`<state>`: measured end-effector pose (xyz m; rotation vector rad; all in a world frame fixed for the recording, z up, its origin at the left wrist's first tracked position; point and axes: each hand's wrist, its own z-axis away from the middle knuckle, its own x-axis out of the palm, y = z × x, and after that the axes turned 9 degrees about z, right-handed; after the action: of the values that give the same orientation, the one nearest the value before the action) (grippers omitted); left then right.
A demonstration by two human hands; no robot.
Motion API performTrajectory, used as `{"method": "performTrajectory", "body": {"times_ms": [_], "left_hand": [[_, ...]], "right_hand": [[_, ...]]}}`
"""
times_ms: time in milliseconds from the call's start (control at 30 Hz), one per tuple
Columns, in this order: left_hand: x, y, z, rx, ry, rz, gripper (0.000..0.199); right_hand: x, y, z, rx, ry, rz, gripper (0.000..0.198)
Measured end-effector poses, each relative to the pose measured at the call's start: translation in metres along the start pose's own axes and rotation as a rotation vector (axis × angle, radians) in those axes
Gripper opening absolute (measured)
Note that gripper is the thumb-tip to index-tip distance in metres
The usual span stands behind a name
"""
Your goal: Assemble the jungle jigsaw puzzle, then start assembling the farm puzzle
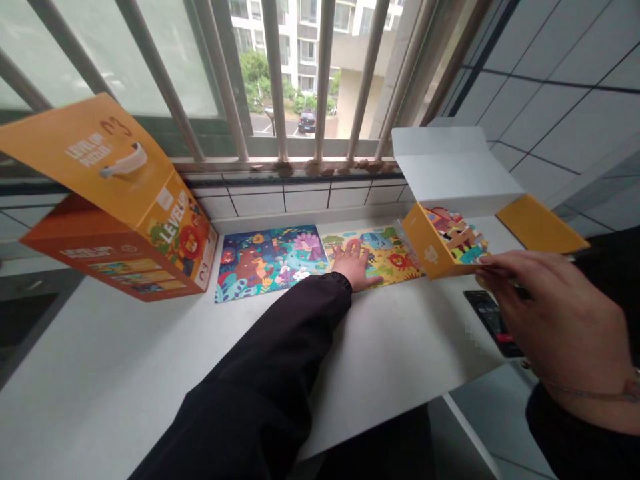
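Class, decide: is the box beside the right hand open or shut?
Open: the yellow box has its pale-lined flap raised, and colourful pieces show inside.

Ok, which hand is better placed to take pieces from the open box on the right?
Probably the right hand: its fingers are at the near edge of the box, close to the pieces. The left hand lies spread on the yellow board, farther away.

Ahead of you, metal bars stand across the window. Between them you can see a dark car, green shrubs and a building. White tiles run below the sill. At your right a phone, partly hidden, lies on the white table, screen lit.
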<state>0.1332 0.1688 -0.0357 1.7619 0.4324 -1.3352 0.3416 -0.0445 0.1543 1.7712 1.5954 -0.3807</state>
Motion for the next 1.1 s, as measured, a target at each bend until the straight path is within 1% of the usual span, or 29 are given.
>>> {"method": "performTrajectory", "body": {"times_ms": [133, 233, 433, 600, 700, 767, 833, 900, 967, 1067, 1100], "left_hand": [[-0.007, -0.014, -0.015, -0.001, -0.006, -0.007, 0.100], [-0.009, -0.020, -0.024, -0.010, 0.003, -0.011, 0.102], [-0.013, -0.033, -0.030, -0.013, 0.033, -0.009, 0.102], [-0.021, -0.035, -0.031, -0.019, 0.059, 0.003, 0.094], [-0.029, -0.031, -0.022, -0.032, 0.100, 0.011, 0.079], [-0.036, -0.026, -0.004, -0.038, 0.134, 0.017, 0.062], [-0.042, -0.021, 0.027, -0.032, 0.158, 0.024, 0.049], [-0.048, -0.016, 0.071, 0.007, 0.136, 0.033, 0.035], [-0.054, -0.011, 0.123, 0.065, 0.102, 0.046, 0.025], [-0.068, -0.014, 0.200, 0.096, 0.101, 0.066, 0.023], [-0.073, -0.019, 0.222, 0.092, 0.128, 0.080, 0.025]], "right_hand": [[0.003, 0.000, 0.010, 0.010, -0.038, -0.002, 0.026], [0.006, -0.005, 0.016, 0.023, -0.064, -0.030, 0.025], [0.012, -0.021, 0.020, 0.035, -0.098, -0.081, 0.024], [0.019, -0.031, 0.024, 0.036, -0.133, -0.138, 0.024], [0.025, -0.036, 0.027, 0.045, -0.152, -0.157, 0.024], [0.029, -0.043, 0.029, 0.035, -0.146, -0.167, 0.024], [0.034, -0.054, 0.029, 0.019, -0.124, -0.193, 0.022], [0.041, -0.070, 0.028, 0.006, -0.100, -0.230, 0.020], [0.049, -0.091, 0.026, -0.005, -0.090, -0.281, 0.021], [0.063, -0.131, 0.021, -0.030, -0.112, -0.400, 0.025], [0.068, -0.146, 0.019, -0.041, -0.126, -0.443, 0.027]]}}
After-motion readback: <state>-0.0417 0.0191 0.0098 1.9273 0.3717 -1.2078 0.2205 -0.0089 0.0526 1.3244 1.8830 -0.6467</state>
